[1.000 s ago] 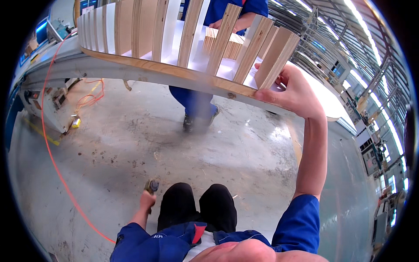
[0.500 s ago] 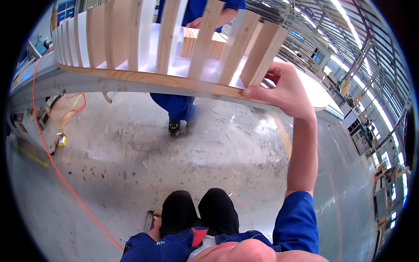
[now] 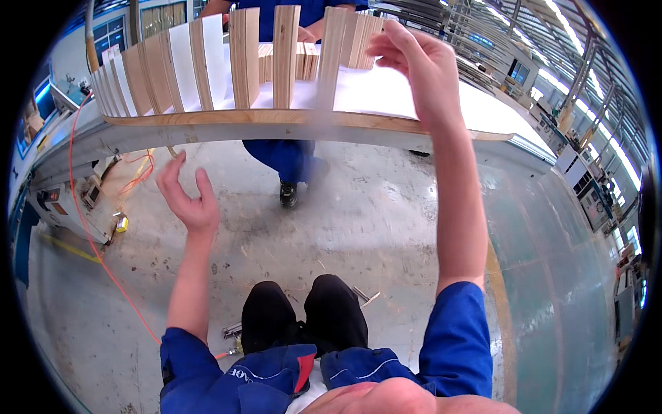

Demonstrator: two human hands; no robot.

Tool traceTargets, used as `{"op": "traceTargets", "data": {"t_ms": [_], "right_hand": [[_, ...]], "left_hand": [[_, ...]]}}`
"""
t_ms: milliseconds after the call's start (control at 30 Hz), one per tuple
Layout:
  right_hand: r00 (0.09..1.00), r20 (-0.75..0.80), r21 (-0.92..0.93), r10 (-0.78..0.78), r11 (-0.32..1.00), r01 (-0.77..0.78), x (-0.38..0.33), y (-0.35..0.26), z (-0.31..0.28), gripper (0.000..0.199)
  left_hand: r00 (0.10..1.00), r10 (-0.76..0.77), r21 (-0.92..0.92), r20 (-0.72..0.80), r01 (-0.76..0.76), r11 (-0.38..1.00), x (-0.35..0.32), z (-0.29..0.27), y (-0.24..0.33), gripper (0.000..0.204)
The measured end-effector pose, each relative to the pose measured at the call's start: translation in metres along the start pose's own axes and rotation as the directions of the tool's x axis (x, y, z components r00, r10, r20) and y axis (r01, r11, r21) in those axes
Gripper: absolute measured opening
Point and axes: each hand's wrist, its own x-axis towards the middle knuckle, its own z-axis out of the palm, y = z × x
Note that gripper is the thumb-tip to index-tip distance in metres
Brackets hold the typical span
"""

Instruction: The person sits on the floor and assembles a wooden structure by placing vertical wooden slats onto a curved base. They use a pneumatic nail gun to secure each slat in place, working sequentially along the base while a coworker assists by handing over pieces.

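My left hand (image 3: 189, 196) hangs in the air below the table's near edge, its fingers and thumb apart, with nothing in it. Raised above the right part of the table is my right hand (image 3: 431, 79), fingers partly bent and nothing visible in them. Its fingertips are close to a group of upright plywood pieces (image 3: 358, 41); touching cannot be made out. Along the near edge runs a curved wooden strip (image 3: 276, 119), with a row of upright wooden slats (image 3: 285, 58) standing along it. A metal tool (image 3: 233, 331) lies on the floor beside my left knee.
Across the white tabletop (image 3: 372, 90) stands a person in blue (image 3: 321, 17), hands near some wooden blocks (image 3: 303, 61). An orange hose (image 3: 103, 259) curves over the floor at the left. Machine cabinets (image 3: 86, 200) stand below the table's left end.
My right hand has left the slat at the right end and lifted. My left hand has come up from beside the floor tool, which lies released. The view has shifted.
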Motion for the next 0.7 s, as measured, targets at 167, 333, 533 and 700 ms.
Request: {"op": "traceTargets", "data": {"t_ms": [167,333,533,700], "right_hand": [[0.99,0.106,-0.386,0.091,0.921,-0.043,0.08,0.0,-0.054,0.057],[0.927,0.184,-0.57,0.326,0.804,-0.169,0.122,0.063,-0.052,0.102],[0.777,0.359,-0.389,0.517,0.84,-0.379,0.123,0.103,-0.068,0.092],[0.75,0.39,-0.248,0.535,0.845,-0.474,0.113,0.096,-0.073,0.082]], "left_hand": [[0.953,0.303,-0.092,-0.002,-0.302,0.949,0.08,0.024,0.058,0.039],[0.952,0.304,0.021,0.031,-0.305,0.952,0.074,0.049,0.061,0.039],[0.942,0.335,0.032,-0.003,-0.334,0.942,0.067,0.055,0.055,0.038],[0.946,0.323,0.018,-0.019,-0.323,0.946,0.068,0.056,0.063,0.036]]}}
